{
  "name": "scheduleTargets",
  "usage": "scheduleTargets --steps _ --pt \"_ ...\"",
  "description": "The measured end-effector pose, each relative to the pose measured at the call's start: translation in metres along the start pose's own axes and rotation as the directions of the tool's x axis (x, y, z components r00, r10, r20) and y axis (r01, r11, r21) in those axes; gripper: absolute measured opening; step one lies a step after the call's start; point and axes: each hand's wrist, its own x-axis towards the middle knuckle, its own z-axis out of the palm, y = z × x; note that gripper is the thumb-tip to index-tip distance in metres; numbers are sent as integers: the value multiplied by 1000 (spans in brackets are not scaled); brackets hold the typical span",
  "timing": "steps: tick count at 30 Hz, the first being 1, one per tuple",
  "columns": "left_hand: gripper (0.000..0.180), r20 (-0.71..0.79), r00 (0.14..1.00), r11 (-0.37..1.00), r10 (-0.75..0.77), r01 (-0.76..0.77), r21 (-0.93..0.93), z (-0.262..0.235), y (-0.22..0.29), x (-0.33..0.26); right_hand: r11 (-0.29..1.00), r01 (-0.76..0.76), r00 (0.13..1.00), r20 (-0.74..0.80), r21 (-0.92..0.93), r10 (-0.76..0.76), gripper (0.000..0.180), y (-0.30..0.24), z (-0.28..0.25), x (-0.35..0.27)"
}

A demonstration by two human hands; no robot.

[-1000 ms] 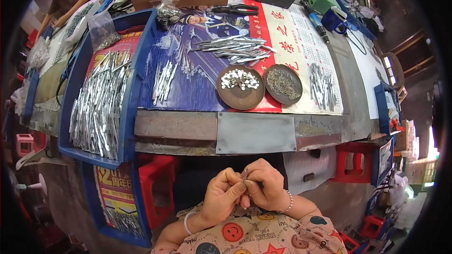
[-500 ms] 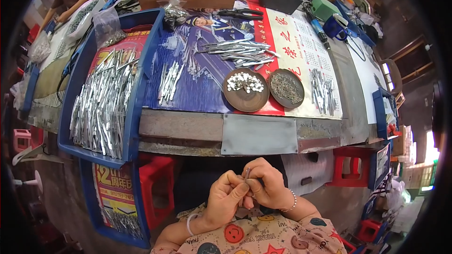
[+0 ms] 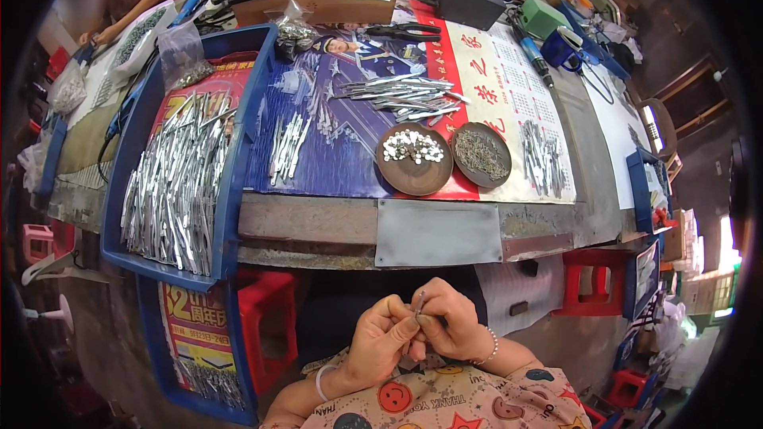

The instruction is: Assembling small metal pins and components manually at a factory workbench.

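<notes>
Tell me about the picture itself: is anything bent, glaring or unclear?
Head view: worktable bows along its front edge, corners black; head view: bright patch at far right washed out white; head view: slim piece between left hand and right hand too small to make out clearly.

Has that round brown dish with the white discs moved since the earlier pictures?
No. The brown dish sits just as before beyond the grey metal plate; only the whole view shifted slightly.

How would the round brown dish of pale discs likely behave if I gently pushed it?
The brown dish looks rigid, so it would probably slide rather than bend. Wide and shallow, it seems unlikely to tip. The pale discs lie loose inside, so they might shift.
</notes>
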Motion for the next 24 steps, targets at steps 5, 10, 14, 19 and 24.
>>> scheduleTargets --steps 5,10,14,19,24 --pt "13 55 998 999 -18 16 32 4 -1 3 999 -39 998 -52 32 41 15 -5 -3 -3" --pt "13 48 997 998 -58 56 36 5 -1 3 991 39 999 -6 -130 -40 20 -6 -9 1" --pt "13 72 995 997 -73 72 16 4 -4 3 993 7 1000 2 -115 -7 22 -7 -14 -2" --pt "11 141 984 992 -105 93 89 9 -2 -8 817 -324 941 248 477 229 21 -8 -26 3" --pt "11 133 980 976 -147 122 181 12 4 -10 828 -296 939 304 477 160 28 -3 -31 9"
